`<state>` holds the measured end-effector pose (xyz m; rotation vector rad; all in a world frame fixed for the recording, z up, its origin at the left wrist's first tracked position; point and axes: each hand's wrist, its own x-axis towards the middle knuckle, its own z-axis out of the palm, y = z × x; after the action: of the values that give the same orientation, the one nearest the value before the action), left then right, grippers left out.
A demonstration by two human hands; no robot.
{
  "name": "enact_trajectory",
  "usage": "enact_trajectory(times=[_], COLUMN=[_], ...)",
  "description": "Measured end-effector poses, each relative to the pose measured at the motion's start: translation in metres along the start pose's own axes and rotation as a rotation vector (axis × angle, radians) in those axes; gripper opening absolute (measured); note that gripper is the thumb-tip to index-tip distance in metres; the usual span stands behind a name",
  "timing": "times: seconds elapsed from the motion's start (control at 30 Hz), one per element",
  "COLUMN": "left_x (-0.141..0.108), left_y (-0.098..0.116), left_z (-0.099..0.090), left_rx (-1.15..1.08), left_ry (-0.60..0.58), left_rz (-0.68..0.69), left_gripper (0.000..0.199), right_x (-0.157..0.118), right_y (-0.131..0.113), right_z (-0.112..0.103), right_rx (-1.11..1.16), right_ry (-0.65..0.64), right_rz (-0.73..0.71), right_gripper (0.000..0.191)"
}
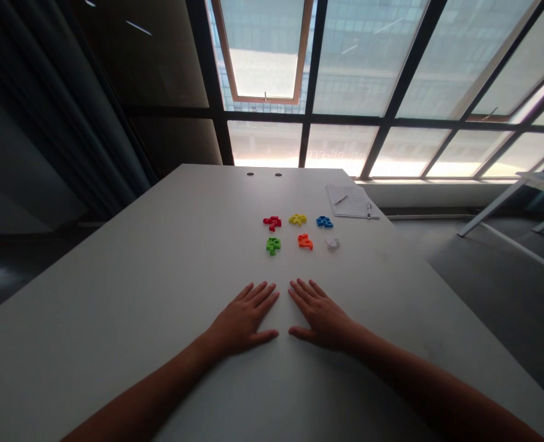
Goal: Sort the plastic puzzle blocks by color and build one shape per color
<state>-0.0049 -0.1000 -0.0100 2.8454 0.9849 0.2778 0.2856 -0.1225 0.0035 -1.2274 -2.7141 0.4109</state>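
My left hand [243, 320] and my right hand [320, 316] lie flat and palm down on the white table [115, 294], fingertips pointing toward each other and holding nothing. Beyond my fingertips, apart from both hands, several small plastic interlocking puzzle pieces sit in two rows. The far row has a red piece [272, 223], a yellow piece [298, 219] and a blue piece [324, 222]. The near row has a green piece [273, 245], an orange piece [305, 242] and a white piece [333, 244].
Sheets of paper [348, 201] with a pen [368, 210] lie at the far right of the table. Two round holes [264, 174] sit near its far edge. Tall windows [341, 147] stand behind, and a white-legged table [539, 184] stands at the right.
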Motion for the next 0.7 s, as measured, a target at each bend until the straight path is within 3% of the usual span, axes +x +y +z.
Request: enact_trajectory(times=[0.7], left_x=[0.0026], left_y=[-0.0008], left_z=[-0.0021], left_rx=[-0.017], left_ry=[0.020], left_rz=[-0.001], left_gripper=[0.082], right_x=[0.0000], right_y=[0.0024], right_z=[0.0024], right_rx=[-0.014], right_ry=[0.039], right_rz=[-0.007], right_gripper=[0.091])
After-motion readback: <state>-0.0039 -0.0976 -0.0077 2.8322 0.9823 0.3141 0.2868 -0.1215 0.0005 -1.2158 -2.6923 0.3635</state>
